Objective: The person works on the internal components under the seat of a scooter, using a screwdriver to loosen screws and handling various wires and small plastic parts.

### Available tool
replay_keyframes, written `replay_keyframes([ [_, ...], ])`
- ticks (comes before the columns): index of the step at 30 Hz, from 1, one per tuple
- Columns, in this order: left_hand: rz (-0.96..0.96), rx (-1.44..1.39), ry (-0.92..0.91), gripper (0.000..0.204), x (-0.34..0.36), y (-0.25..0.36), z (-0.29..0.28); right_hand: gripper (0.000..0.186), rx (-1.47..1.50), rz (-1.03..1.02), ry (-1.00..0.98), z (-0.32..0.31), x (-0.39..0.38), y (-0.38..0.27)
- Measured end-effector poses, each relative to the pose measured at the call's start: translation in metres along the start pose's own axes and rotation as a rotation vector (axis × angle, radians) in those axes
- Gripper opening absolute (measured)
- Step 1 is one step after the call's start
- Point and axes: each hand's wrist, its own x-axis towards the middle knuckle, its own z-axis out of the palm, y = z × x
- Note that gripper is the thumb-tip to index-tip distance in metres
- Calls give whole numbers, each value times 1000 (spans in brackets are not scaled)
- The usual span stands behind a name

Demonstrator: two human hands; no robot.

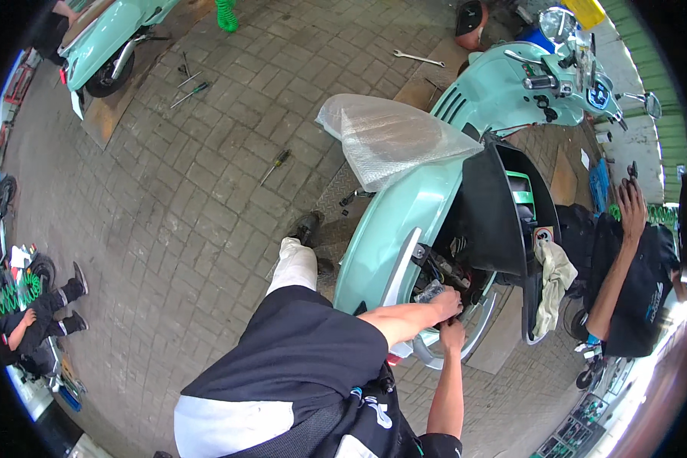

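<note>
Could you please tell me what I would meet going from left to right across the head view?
Green coiled hose at the far left, green-handled screwdriver, green coiled hose at the top, yellow-handled screwdriver, wearer's left hand, cream cloth, co-worker's raised hand.

Sticker on black part: a small, pale sticker [543,234] with a round sign in dark and red is fixed on the hollow black plastic part [500,206] of the mint-green scooter [401,237]; its details are too small to be read.
Dial of scooter: the round, blue-lit instrument dial [599,95] carries pale marks, but no figure is clear.
Shirt at right: on the black cloth shirt [618,282] of another person there is pale blue lettering [655,301], slanted and blurred.
Garment at lower edge: the black garment [351,431] bears a white and teal print [377,413], only partly visible.
</note>
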Motion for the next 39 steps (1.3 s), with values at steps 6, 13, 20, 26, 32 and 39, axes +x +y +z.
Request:
replay_keyframes([
  [6, -13, -20, -24, 30, 3, -8, -7, 35, 146, -16, 148, 2, -1, -9],
  [13, 23, -65, -20, 34, 13, -11, -9, 35, 192, -19, 326, 0, -8, -18],
  [20, 11, -54, -25, 33, 14, -1, -17, 34, 138, 52, 277, -7, -6, -12],
  [26, 29, -120, -49, 55, 11, -8, -45, 34, 194, -102, 343, 4, 16, 24],
  [32, 52, -168, -117, 41, 13, -6, -40, 35, 193, -78, 477, 14, 4, 17],
  [39, -29, -129, -194, 29, 41, -1, -10, 27, 265, -127, 401, -1, -1, 1],
])
